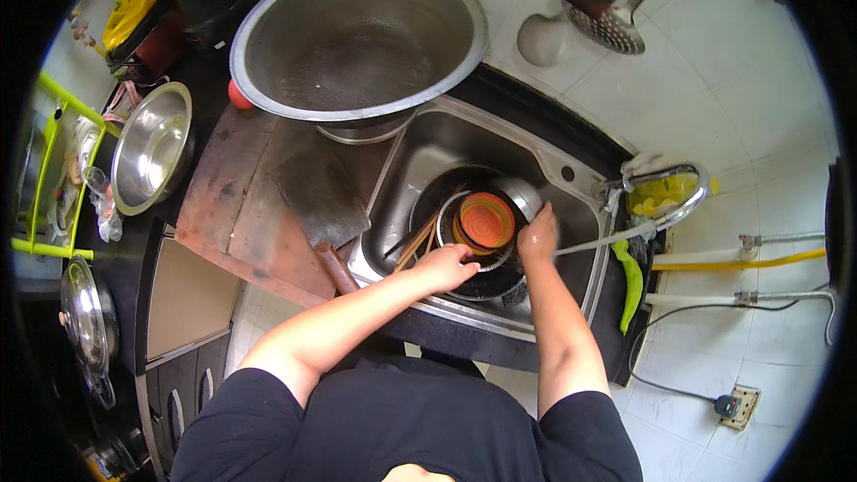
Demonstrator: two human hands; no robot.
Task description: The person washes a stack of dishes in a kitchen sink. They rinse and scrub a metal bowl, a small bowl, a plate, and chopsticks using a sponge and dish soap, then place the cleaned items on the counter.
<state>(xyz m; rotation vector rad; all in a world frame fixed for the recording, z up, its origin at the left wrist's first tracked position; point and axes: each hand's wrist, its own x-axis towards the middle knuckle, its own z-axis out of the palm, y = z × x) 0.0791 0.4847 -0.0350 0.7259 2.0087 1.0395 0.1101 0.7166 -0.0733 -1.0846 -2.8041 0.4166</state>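
Note:
My left hand (448, 270) is closed at the near rim of a pale-rimmed bowl (443, 220), its fingers bent beside a smaller orange bowl (486, 221) nested inside. On the other side of the stack, my right hand (537, 237) is slightly blurred and grips the edge of a shiny rounded steel piece, seemingly a bowl (521, 196). Its fingertips are partly hidden. Beneath these lies a dark pan (427, 205) in the steel sink (393, 180). Several wooden chopsticks (418, 243) lean out of the stack toward my left forearm.
A wide cleaver (320, 200) lies on the wooden board (228, 183) left of the sink. A huge metal basin (357, 45) stands behind it, a steel bowl (153, 147) farther left. The curved faucet (686, 205) arches at right, near a green pepper (630, 290).

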